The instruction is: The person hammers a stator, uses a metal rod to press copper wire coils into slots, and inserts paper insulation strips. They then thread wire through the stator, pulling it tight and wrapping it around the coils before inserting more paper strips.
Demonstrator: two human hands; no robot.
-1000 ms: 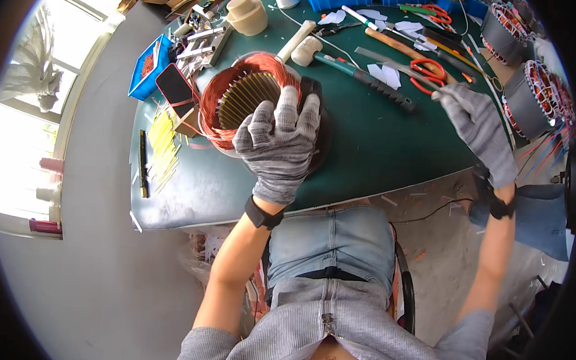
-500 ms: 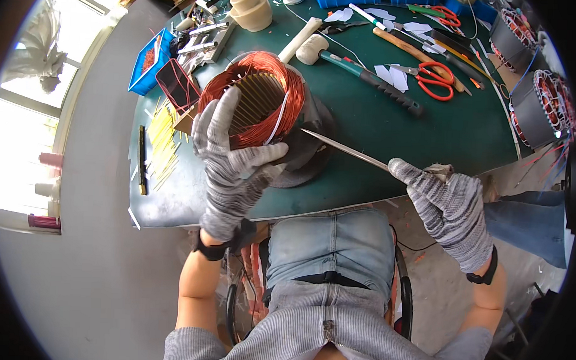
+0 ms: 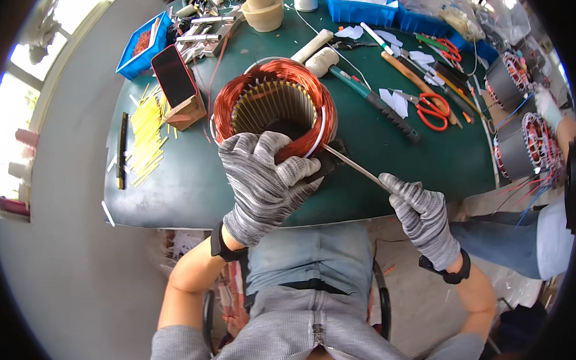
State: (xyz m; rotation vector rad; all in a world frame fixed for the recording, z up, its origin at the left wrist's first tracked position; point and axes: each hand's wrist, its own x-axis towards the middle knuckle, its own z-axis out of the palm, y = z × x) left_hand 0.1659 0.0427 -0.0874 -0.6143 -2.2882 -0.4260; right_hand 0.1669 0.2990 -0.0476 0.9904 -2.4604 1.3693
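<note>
A motor stator with a thick ring of copper winding and yellow slot liners stands on the green table, its bore facing up. My left hand, in a grey striped knit glove, grips the near rim, fingers over the winding and thumb toward the right. A white tie loops round the winding near that thumb. In my right hand, gloved alike, is a slim pointed metal rod. Its tip meets the near right side of the winding; the handle end is hidden in the fist.
Yellow strips and a phone on a wooden block lie left. Beyond the stator are a white-headed mallet, red-handled scissors and blue bins. At the right edge, another person's hand is by wound stators.
My left hand has moved from the left side of the winding onto its near rim. The rod's tip has come up to the winding. The whole view has shifted a little.
</note>
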